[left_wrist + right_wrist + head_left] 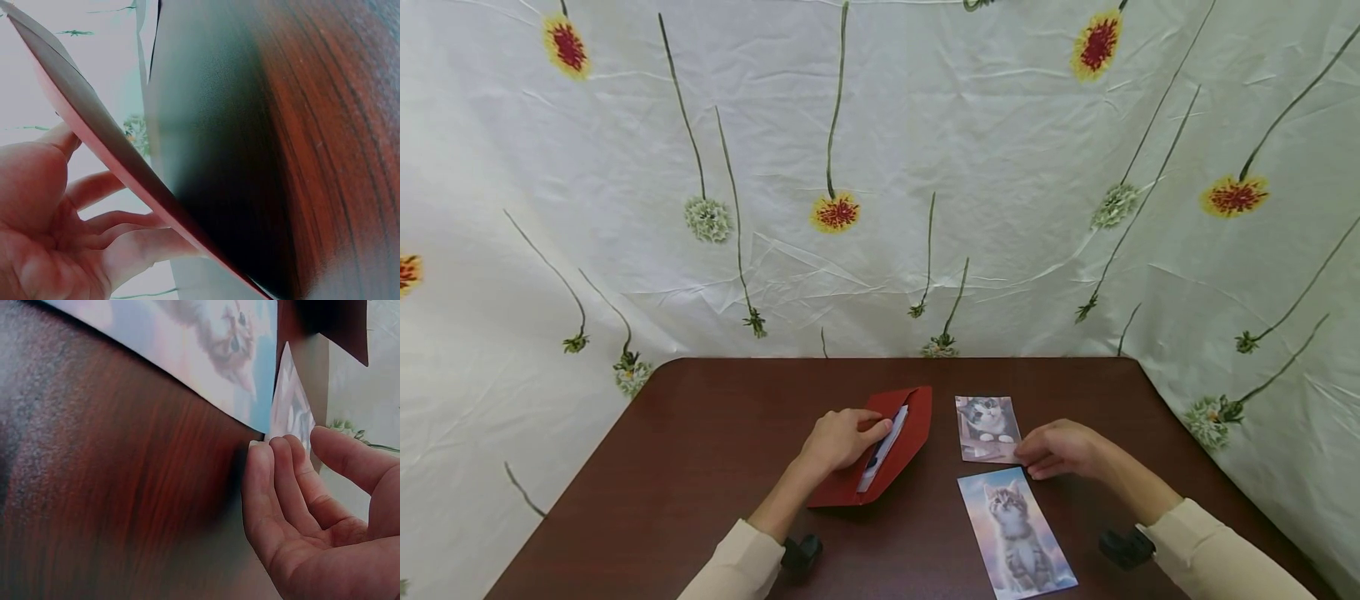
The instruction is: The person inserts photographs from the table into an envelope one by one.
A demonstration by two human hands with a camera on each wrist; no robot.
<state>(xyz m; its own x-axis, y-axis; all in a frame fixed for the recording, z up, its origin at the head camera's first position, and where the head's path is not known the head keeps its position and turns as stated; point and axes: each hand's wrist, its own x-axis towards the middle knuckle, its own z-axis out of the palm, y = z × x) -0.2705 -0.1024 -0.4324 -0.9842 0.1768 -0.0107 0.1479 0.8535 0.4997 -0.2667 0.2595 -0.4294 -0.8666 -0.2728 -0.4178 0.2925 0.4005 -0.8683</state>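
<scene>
Envelope [901, 450], one; loose cat pictures [988, 425] [1018, 533], two.

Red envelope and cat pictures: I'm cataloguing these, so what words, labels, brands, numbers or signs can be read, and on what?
None can be read in any view.
Red envelope, kitten picture, other cat picture: no readable lettering.
Pale papers in the envelope: mostly hidden, too small to tell.
</scene>
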